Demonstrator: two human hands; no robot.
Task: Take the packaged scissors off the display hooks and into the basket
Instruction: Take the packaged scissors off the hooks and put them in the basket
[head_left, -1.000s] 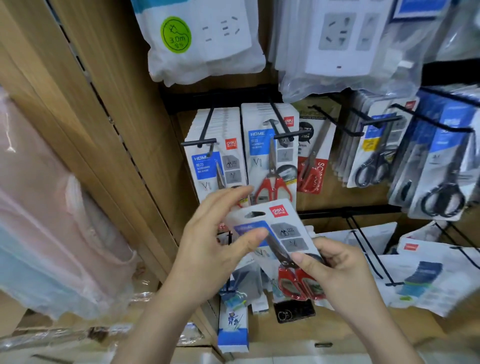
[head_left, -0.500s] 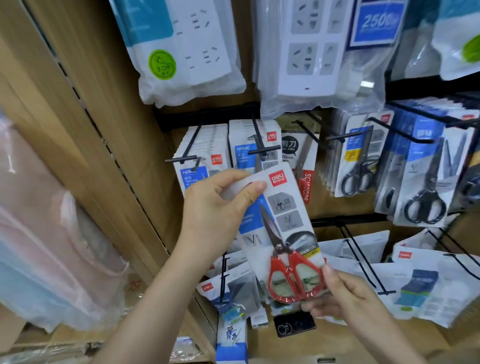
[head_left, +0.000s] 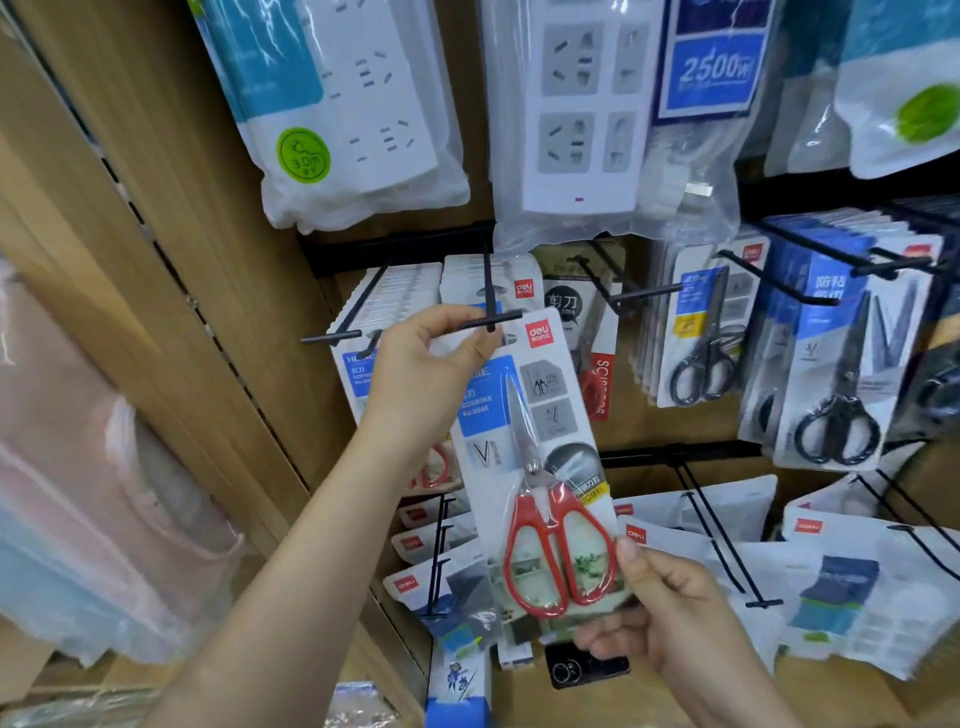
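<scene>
A packaged pair of red-handled scissors (head_left: 540, 467) is held upright in front of the display, its top edge right at the cross-tip of a black hook (head_left: 491, 322). My left hand (head_left: 421, 384) pinches the pack's top left corner. My right hand (head_left: 660, 608) pinches its bottom right corner, thumb on the front. Behind it hang stacks of the same white-and-blue scissor packs (head_left: 389, 312) on two hooks. No basket is in view.
Packs of black-handled scissors (head_left: 831, 374) hang to the right, and bagged power strips (head_left: 358, 104) above. Lower hooks carry white pouches (head_left: 841, 582). A wooden side panel (head_left: 182, 260) stands at the left, with soft plastic-wrapped goods (head_left: 93, 493) beyond it.
Both hands have raised the red scissors pack from a low tilted position to upright, bringing its top up to the hook's tip. The view has tilted upward.
</scene>
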